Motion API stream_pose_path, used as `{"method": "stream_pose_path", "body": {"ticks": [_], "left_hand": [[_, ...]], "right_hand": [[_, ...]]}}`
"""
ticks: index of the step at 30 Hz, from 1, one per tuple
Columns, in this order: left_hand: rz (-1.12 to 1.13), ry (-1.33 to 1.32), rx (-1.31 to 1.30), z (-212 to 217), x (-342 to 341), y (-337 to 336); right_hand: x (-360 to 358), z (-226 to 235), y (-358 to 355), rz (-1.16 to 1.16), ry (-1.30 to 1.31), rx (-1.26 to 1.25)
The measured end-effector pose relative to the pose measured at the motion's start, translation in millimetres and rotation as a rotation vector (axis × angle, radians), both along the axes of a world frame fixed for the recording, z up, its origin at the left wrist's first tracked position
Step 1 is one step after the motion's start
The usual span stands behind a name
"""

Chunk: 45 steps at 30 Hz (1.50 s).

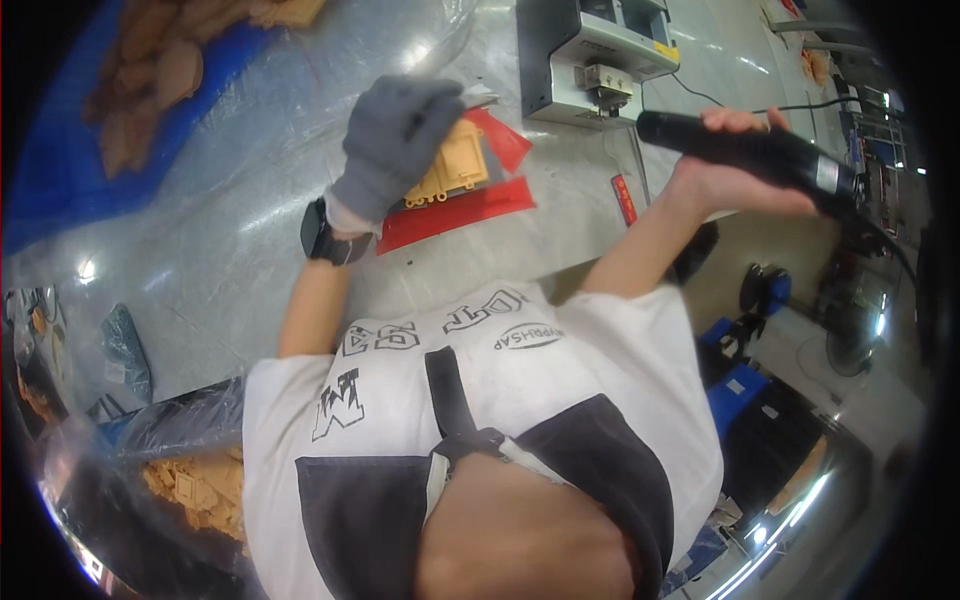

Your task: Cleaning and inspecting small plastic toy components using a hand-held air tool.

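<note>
The gloved left hand (395, 140) covered the upper left part of the tan plastic part (455, 165), so its grip there could not be seen. The black tool (760, 155) blurred toward the right rim. Tan pieces (150, 60) at upper left were smeared and cut off.

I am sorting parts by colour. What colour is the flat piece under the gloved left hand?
The flat piece is yellow-orange, lying on red sheets; head view.

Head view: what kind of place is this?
Likely a factory workbench. The gloved left hand presses a tan moulded part on a red mat, the right hand grips a corded black tool, and a grey bench machine stands behind.
</note>
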<state>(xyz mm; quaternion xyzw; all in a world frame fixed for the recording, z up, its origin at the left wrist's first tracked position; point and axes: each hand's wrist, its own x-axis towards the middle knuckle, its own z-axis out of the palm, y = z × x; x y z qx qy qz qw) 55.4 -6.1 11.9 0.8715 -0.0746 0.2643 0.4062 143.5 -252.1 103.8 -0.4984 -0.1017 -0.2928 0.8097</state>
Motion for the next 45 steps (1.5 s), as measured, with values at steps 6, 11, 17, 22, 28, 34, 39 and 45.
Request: {"method": "stream_pose_path", "body": {"ticks": [6,11,17,22,28,34,39,45], "left_hand": [[0.043,0.237,-0.241,-21.7,-23.6,-1.6],[-0.023,0.364,-0.404,-32.3,-22.8,7.4],[-0.071,0.335,-0.357,-40.8,-22.2,11.7],[-0.084,0.347,-0.381,-43.6,-26.1,12.8],[-0.069,0.308,-0.323,-44.5,-25.5,12.0],[-0.057,0.257,-0.293,-46.1,-25.0,15.0],[-0.048,0.256,-0.314,-45.3,-23.8,14.2],[-0.049,0.249,-0.365,-45.3,-22.5,11.0]], "right_hand": [[32.0,-19.4,23.5,-0.028,0.032,-0.330],[24.5,-21.7,26.1,0.151,0.143,-0.268],[-54.8,-20.3,51.0,0.618,-0.054,-0.030],[-72.5,-26.2,77.8,0.758,-0.035,-0.036],[-73.7,-42.8,97.4,0.741,-0.046,0.014],[-77.2,-45.5,109.7,0.782,-0.014,-0.111],[-76.9,-45.6,112.4,0.833,-0.010,-0.127],[-74.7,-49.2,107.1,0.815,-0.063,-0.077]]}}
